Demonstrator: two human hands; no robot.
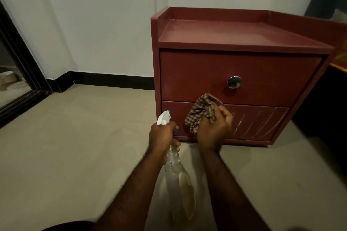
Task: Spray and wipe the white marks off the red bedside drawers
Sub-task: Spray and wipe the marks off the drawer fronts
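left hand (162,136) grips spray bottle (175,170) neck, white nozzle toward lower drawer (262,124) | right hand (213,130) clutches checked cloth (201,113) against that drawer's left part | white marks (257,121) right of cloth | red bedside drawers (216,32) on floor by wall

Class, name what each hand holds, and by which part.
The left hand grips the spray bottle at its neck; right hand clutches the bunched checked cloth.
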